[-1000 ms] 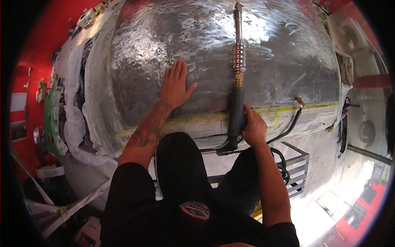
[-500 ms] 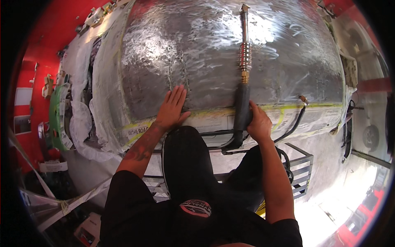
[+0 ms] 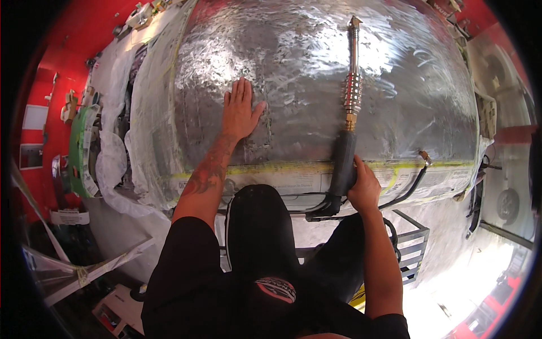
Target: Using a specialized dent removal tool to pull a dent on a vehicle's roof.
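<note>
Bare and dull, with scuffed, shiny patches, a wide metal vehicle panel [image 3: 305,127] spreads out before me. My left hand [image 3: 239,116] lies flat on its left part, palm down, fingers stretched forward. At the right, my right hand [image 3: 366,189] is closed at the black handle of a slide-hammer dent puller [image 3: 352,85], its fingertips partly hidden behind the grip. This tool has a chrome shaft, a ribbed chrome weight, a brass nut and a pointed tip facing away from me. It lies along the panel or just above it; I cannot tell which.
Yellow tape and masking paper [image 3: 271,182] line the panel's near edge. A black cable [image 3: 414,185] with a brass end reaches the panel at right. Plastic sheeting [image 3: 113,164] hangs at left. A grey metal rack [image 3: 415,248] stands low at right, near my legs.
My left hand has slid forward over the panel, away from the taped edge. My right hand stays at the dent puller's handle. The whole view has shifted slightly.
</note>
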